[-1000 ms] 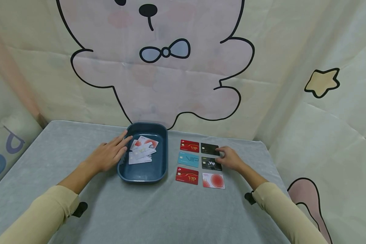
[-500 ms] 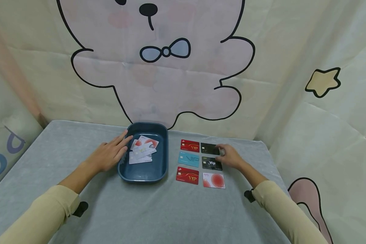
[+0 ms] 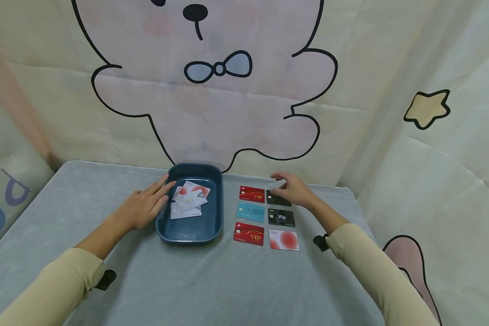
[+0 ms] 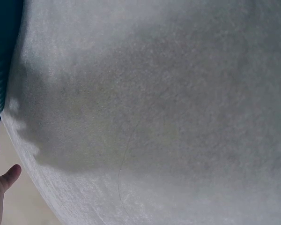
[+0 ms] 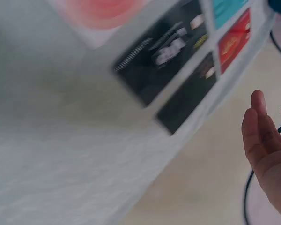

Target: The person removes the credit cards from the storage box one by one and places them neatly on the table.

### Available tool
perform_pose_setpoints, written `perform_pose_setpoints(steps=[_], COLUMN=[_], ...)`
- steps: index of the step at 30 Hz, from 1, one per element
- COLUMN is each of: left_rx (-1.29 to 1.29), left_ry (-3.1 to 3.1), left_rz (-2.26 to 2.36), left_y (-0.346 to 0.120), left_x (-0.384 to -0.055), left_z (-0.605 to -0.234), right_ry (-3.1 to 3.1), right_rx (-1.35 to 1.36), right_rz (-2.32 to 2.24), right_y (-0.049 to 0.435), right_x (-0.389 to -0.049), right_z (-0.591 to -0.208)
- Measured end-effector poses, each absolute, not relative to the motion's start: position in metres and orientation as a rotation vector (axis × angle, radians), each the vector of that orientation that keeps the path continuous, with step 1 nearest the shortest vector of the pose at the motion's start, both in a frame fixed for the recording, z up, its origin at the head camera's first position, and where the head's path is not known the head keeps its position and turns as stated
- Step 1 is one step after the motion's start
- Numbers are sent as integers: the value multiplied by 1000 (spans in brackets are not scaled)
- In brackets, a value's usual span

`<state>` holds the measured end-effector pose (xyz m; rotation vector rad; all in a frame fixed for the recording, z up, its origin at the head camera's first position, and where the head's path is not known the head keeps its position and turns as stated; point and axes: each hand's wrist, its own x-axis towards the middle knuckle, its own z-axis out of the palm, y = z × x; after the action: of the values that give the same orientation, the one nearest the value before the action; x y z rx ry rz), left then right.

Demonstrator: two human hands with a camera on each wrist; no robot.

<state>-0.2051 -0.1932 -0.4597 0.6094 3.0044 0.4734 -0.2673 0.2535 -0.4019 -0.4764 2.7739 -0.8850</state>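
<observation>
My left hand (image 3: 146, 206) rests with extended fingers on the left rim of a dark blue tray (image 3: 217, 226). Inside the tray is a loose pile of white and red-patterned cards (image 3: 189, 201). On the cloth to its right lie several cards in two columns. My right hand (image 3: 294, 190) hovers by the far black card (image 3: 278, 201), partly covering it, and holds nothing; its fingers look loosely extended in the right wrist view. Nearer lie a black Vip card (image 3: 281, 218) and a white card with a red circle (image 3: 284, 240). Beside them are red VIP cards (image 3: 248, 233) and a blue VIP card (image 3: 250, 212).
A grey-blue cloth (image 3: 220, 285) covers the table. Behind its far edge hangs a pale curtain (image 3: 371, 54) printed with a bear and a star.
My right hand has lifted from the right edge of the black cards and moved left and away, uncovering the black Vip card. My left hand and the tray stay put.
</observation>
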Motion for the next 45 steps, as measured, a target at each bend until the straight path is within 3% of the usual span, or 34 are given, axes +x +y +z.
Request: perform_pose_setpoints(steps=[18, 45], left_rx=[607, 603], left_ry=[3016, 2998], left_rz=[480, 478], left_y=[-194, -194], left_x=[-207, -207], left_z=[-462, -460], right_ry=[2576, 2481], right_rx=[-724, -631], right_rz=[-1097, -770], right_y=[151, 63], right_x=[-266, -274], right_z=[-380, -391])
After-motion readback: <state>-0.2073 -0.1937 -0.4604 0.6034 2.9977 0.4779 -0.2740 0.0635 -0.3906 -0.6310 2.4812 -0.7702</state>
